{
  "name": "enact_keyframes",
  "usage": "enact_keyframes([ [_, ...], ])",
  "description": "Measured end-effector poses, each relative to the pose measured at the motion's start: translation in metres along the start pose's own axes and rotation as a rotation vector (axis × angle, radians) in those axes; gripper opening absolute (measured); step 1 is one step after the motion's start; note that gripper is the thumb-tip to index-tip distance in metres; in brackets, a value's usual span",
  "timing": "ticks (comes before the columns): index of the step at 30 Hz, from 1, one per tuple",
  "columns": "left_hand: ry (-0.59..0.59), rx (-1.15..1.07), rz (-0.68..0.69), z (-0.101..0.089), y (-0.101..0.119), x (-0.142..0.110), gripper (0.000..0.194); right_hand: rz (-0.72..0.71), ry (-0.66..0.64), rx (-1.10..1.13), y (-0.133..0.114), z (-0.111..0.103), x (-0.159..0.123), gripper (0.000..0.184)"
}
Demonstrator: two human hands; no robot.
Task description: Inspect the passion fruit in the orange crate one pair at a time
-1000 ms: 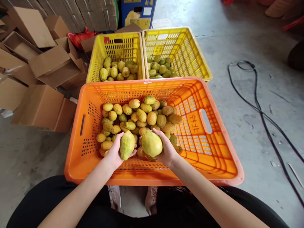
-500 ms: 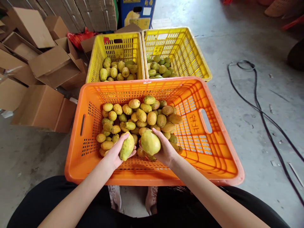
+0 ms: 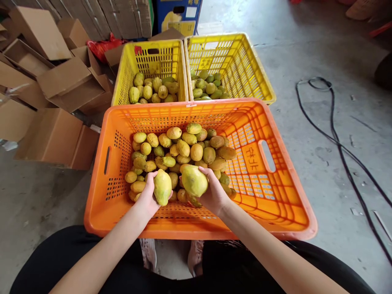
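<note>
My left hand [image 3: 150, 197] is closed round a yellow-green papaya [image 3: 162, 188], its narrow end pointing down. A larger, rounder papaya [image 3: 194, 181] with a greenish skin rests in my right hand [image 3: 213, 192], thumb along its upper right side. Both fruits are held close together, a small gap between them, over the near part of the orange crate [image 3: 290, 196]. Inside that crate lies a heap of yellow, green and brownish papayas [image 3: 183, 148], crowded to its left and middle.
Behind the orange crate stand two yellow crates, the left [image 3: 119, 83] and the right [image 3: 260, 77], both holding green fruit. Opened cardboard boxes [image 3: 50, 134] pile up at the left. A black cable [image 3: 339, 151] loops over the concrete floor at the right. My knees flank the crate.
My left hand has turned its papaya slightly, so it stands more upright. The papaya in my right hand has tipped a little. The camera has shifted slightly.
</note>
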State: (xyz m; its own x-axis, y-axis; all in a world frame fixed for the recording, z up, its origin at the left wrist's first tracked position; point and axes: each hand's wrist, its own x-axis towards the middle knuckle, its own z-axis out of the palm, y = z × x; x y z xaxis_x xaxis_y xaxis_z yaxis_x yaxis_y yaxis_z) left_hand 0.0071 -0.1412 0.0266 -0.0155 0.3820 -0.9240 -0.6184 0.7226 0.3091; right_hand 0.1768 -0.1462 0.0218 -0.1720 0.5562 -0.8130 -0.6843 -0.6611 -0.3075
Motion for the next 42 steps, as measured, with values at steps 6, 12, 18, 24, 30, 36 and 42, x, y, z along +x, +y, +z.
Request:
enact_keyframes([
  [6,-0.017,0.023,-0.07,0.0,0.0,-0.001,0.026,-0.001,-0.101,-0.023,-0.002,0.0,-0.002,0.033],
  [12,-0.007,-0.018,-0.141,0.004,0.002,-0.005,0.026,0.029,-0.199,-0.027,-0.002,-0.008,-0.001,0.047],
  [18,0.006,-0.033,-0.164,0.003,0.002,-0.005,0.022,-0.017,-0.278,-0.079,-0.001,-0.007,-0.002,0.044],
  [24,0.009,-0.006,-0.188,0.002,0.0,-0.004,0.025,-0.141,-0.268,-0.21,0.009,-0.008,0.003,0.035],
  [30,0.023,0.014,-0.199,0.001,0.001,-0.002,0.025,-0.113,-0.22,-0.157,0.009,-0.006,0.002,0.037],
  [36,-0.046,0.019,-0.197,0.001,0.003,-0.005,0.035,-0.01,-0.116,-0.083,0.003,-0.003,-0.003,0.03],
  [42,-0.103,0.024,-0.137,0.004,0.004,-0.009,0.03,-0.019,-0.09,-0.058,0.002,-0.004,-0.002,0.033],
])
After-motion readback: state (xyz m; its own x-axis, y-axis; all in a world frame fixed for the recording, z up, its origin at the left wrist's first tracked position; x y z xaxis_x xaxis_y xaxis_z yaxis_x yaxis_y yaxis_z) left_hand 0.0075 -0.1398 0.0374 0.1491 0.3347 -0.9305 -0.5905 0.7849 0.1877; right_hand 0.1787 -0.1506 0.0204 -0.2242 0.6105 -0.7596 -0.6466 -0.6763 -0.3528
